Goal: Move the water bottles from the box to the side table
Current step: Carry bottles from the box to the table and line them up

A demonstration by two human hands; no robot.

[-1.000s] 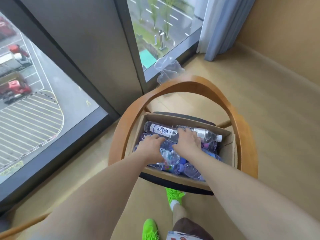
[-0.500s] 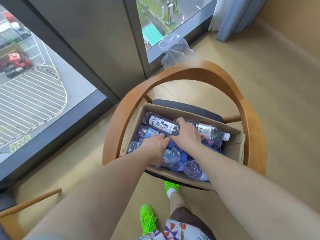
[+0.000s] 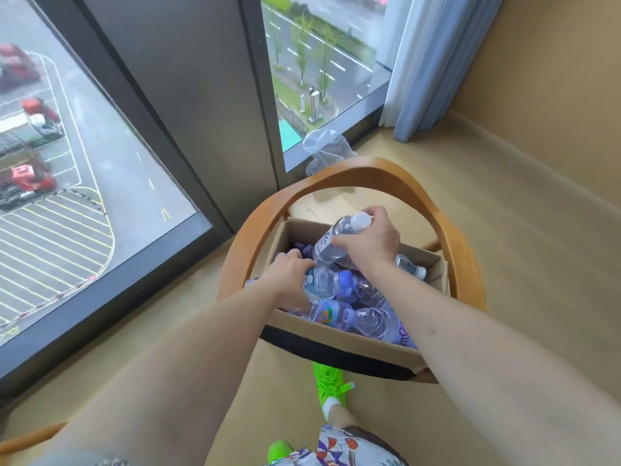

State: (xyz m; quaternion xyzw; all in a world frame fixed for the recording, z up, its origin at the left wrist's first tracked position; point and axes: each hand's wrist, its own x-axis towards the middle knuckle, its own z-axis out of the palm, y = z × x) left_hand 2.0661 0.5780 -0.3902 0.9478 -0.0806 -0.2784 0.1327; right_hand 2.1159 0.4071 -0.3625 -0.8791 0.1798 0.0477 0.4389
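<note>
A cardboard box (image 3: 356, 338) full of several clear water bottles sits on the dark seat of a wooden chair (image 3: 366, 171). My right hand (image 3: 369, 240) grips a white-capped bottle with a white label (image 3: 331, 245), tilted cap-up above the pile. My left hand (image 3: 289, 275) curls round a blue-capped bottle (image 3: 324, 282) that lies in the box. More blue-capped bottles (image 3: 366, 322) lie along the near side, and a white-capped one (image 3: 410, 265) at the far right. No side table is in view.
Floor-to-ceiling windows with a dark pillar (image 3: 188, 95) stand behind the chair. A crumpled clear plastic bag (image 3: 327, 151) lies on the floor by the glass, a curtain (image 3: 433, 62) hangs at the right. My green shoes (image 3: 331, 386) stand just before the chair. A wooden edge (image 3: 27, 440) shows bottom left.
My right hand has lifted the white-labelled bottle out of the pile and tipped its cap upward. My left hand has closed round a blue-capped bottle. The view has tilted upward.
</note>
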